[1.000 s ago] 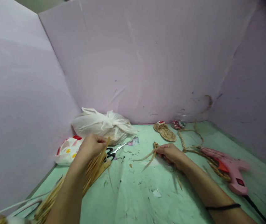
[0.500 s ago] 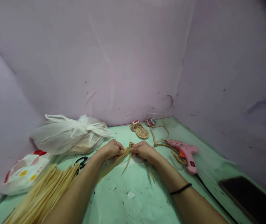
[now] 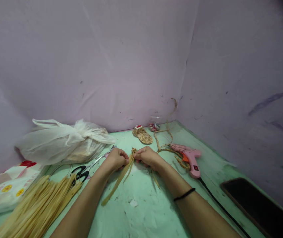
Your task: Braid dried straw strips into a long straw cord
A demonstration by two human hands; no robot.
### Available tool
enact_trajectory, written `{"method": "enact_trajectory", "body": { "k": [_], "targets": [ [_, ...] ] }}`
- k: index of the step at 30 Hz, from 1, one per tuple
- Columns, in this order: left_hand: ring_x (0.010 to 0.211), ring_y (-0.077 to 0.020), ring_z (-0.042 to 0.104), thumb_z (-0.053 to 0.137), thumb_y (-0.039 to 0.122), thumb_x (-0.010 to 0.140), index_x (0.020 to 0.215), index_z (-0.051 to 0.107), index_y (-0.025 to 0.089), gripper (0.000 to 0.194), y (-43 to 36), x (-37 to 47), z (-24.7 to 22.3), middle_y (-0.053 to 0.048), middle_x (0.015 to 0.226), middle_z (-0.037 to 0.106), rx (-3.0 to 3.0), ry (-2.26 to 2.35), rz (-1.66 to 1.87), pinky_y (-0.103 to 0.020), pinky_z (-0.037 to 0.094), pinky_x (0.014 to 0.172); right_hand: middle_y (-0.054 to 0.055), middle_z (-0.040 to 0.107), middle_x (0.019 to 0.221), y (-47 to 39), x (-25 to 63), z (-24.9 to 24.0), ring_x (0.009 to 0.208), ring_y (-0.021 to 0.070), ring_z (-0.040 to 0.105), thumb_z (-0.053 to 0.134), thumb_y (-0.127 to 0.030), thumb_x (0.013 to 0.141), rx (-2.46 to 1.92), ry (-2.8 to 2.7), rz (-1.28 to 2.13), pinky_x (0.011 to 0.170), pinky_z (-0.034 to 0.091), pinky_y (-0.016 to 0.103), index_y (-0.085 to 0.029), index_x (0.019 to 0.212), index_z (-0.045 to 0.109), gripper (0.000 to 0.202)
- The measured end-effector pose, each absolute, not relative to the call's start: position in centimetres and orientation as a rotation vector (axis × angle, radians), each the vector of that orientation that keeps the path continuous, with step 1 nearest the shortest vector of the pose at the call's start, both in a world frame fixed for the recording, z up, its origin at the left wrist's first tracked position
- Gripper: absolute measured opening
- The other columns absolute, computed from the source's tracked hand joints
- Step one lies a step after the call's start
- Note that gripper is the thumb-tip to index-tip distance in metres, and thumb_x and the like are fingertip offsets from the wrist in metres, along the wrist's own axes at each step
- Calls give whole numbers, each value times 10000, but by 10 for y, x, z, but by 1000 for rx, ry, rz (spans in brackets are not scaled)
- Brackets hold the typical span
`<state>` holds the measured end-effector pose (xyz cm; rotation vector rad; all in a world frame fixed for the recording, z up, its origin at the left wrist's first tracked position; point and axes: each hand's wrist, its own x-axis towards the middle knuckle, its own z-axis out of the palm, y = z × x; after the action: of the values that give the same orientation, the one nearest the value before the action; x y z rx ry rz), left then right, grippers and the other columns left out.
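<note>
Over the middle of the table, my left hand (image 3: 117, 159) is closed in a pinch on flat tan straw strands (image 3: 118, 185), whose loose ends hang toward me. Close beside it, my right hand (image 3: 146, 156) pinches the same piece near its short braided tip (image 3: 133, 150). Thin loose ends (image 3: 155, 180) trail below my right hand. The fingertips partly hide where the strands cross. Just beyond my hands lies a woven sole-shaped piece (image 3: 143, 136) with red and white beads at one end.
Left: a bundle of straw strands (image 3: 38, 205), black-handled scissors (image 3: 81, 172), a knotted white plastic bag (image 3: 64, 140) and a printed packet (image 3: 9, 190). Right: a pink glue gun (image 3: 193, 158) with its cord, a braided cord (image 3: 157, 140) and a dark phone-like slab (image 3: 253, 205). A bead jar (image 3: 154, 125) stands by the wall.
The view has swung a little to the right. My left hand is nearer my right, and the strands it pinches hang more steeply. More of the scissors shows.
</note>
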<state>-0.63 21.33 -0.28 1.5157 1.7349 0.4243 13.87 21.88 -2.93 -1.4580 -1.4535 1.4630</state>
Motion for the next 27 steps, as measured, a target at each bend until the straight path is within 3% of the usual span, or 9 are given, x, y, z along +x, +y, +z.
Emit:
{"method": "enact_trajectory", "body": {
  "k": [3,8,13,27],
  "targets": [
    [423,-77,421,560,116,525,607,597,129,91,211,-2,0,19,466,495,1703,1855,483,-188,307,431,-70,380,343,220,139,-31,267,27,217,546,-200,645,-1459,-1447,1467,287,157,186,-135,500,530,160],
    [349,-103,410,491,131,598,686,643,112,177,209,3,2,10,380,457,1546,1818,408,-214,318,400,-59,429,385,222,139,-34,280,31,243,553,-208,641,-1450,-1460,1454,296,169,189,-137,527,555,135],
    [375,-98,429,530,148,572,659,657,122,156,213,2,-5,5,402,482,1606,1892,398,-204,319,413,-55,439,386,222,139,-36,281,30,238,550,-193,639,-1469,-1475,1438,307,165,197,-133,524,565,130],
    [368,-86,401,509,132,565,645,638,105,154,213,2,1,16,387,460,1627,1858,457,-192,307,405,-66,341,300,219,136,-33,270,41,221,529,-169,619,-1532,-1498,1365,307,158,206,-141,470,530,152]
  ]
}}
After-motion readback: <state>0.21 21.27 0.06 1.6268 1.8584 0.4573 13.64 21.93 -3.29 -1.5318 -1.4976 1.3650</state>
